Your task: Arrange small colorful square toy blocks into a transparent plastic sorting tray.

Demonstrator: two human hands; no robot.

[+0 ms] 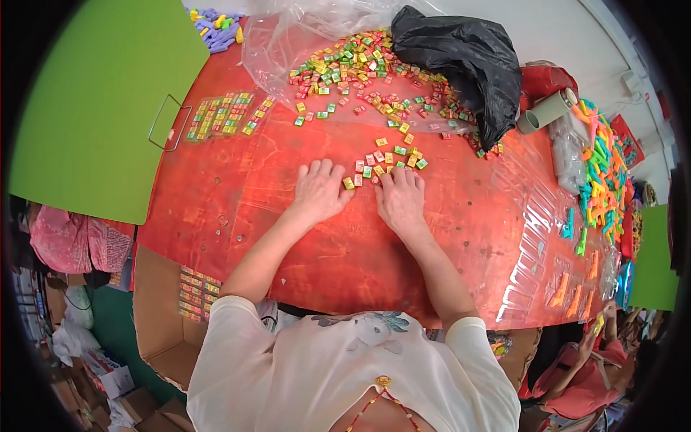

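Note:
My left hand (320, 194) rests on the red table with its fingers curled. A small yellow box (348, 183) lies against its thumb and index finger, seemingly pinched there. Across a narrow gap, my right hand (402, 200) bends its fingers down at the edge of a loose cluster of small red, yellow and green boxes (379, 156). Whatever lies under those fingertips is hidden. Farther back, a large heap of the same boxes (353, 61) spreads over clear plastic.
Filled trays of boxes (223, 115) lie at the left, by a green board (93, 108). A black bag (461, 57) covers part of the heap. Clear moulded trays (529, 245) and colourful plastic pieces (601, 173) occupy the right. Another person (586, 367) sits at the lower right.

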